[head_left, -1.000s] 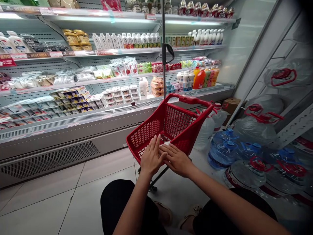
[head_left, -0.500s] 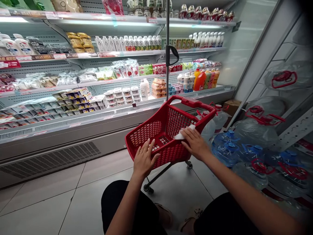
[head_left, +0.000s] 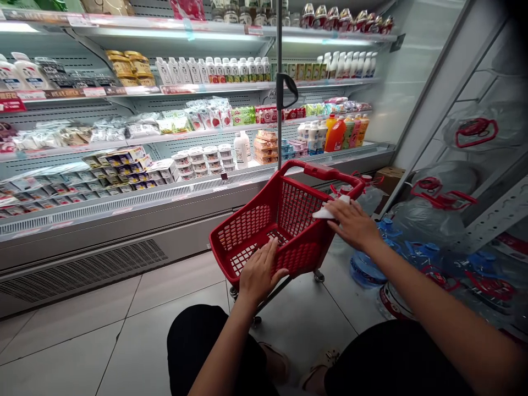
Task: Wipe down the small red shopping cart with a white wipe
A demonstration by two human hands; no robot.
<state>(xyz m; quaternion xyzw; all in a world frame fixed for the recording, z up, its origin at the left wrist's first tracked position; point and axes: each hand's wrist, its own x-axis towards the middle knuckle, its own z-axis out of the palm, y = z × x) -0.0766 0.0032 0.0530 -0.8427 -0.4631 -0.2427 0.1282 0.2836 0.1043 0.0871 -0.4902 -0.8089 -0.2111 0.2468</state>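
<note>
A small red shopping cart [head_left: 243, 231] with a lattice basket stands before me on the tiled floor, a grey pole rising from it. My right hand [head_left: 350, 220] presses a white cloth or tissue [head_left: 332, 208] against the basket's near rim, close to the red handle. Fingers of that hand lie over the cloth. My left hand [head_left: 259, 275] rests at the near rim further left, its fingers stretched out flat and holding nothing.
Behind the cart runs a refrigerated display case [head_left: 185, 198] with bottles, tubs and packs. Large water bottles [head_left: 429, 264] with red and blue caps crowd the right side. A cardboard box [head_left: 390, 179] sits behind them. My knees are close below the cart.
My right hand has slid the white cloth right and up along the rim toward the handle. My left hand has shifted right along the near side.
</note>
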